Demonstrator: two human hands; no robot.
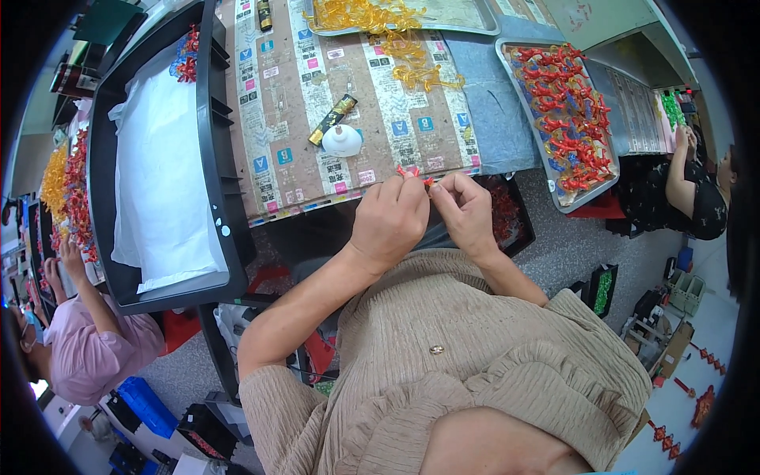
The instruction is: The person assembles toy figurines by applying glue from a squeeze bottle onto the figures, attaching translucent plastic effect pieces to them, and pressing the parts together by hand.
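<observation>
At the table's front edge, my left hand [389, 218] and my right hand [467, 212] are close together, fingers pinched. A small red piece [408, 171] pokes out past the left fingertips, and another bit of red shows between the two hands. Its full shape is hidden by my fingers; it may be one piece held from both sides. Just beyond my left hand sits a white rounded object [343, 141] with a small tip. Against it leans or lies a black and gold tube [332, 119].
A black tray [222, 237] lined with white sheet stands left. Yellow translucent strips [408, 55] spill from a metal tray [467, 17] at the back. Another metal tray [564, 202] holds many red and blue figures [562, 119]. Co-workers sit at both sides.
</observation>
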